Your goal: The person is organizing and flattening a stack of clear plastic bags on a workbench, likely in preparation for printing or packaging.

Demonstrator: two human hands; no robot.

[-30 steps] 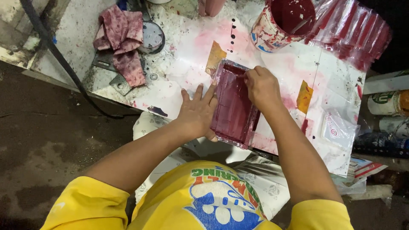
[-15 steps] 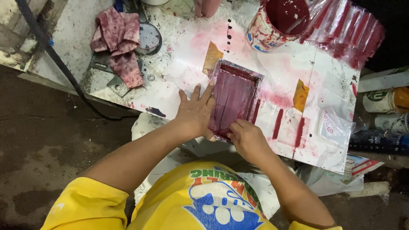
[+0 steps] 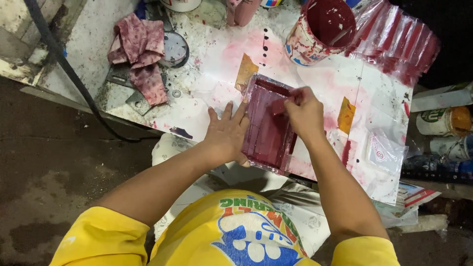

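Note:
A small rectangular printing frame [image 3: 266, 135], covered in dark red ink, lies on the stained white work sheet [image 3: 207, 93]. My left hand [image 3: 227, 135] lies flat against the frame's left edge with its fingers spread, pressing it down. Over the far half of the frame, my right hand [image 3: 303, 113] is closed on a small ink-covered scraper [image 3: 277, 106]. The fingers hide most of the scraper.
An open can of red ink [image 3: 320, 29] stands beyond the frame, beside a stack of red-printed clear bags [image 3: 399, 42]. A stained rag [image 3: 140, 54] and a round lid [image 3: 173, 49] lie far left. A small clear bag [image 3: 384, 150] and cans [image 3: 443, 120] are at the right. A black cable [image 3: 64, 64] runs along the left edge.
My right hand drew the scraper from the frame's far end to its near end, then went back to the far half. My left hand stayed on the frame's left edge.

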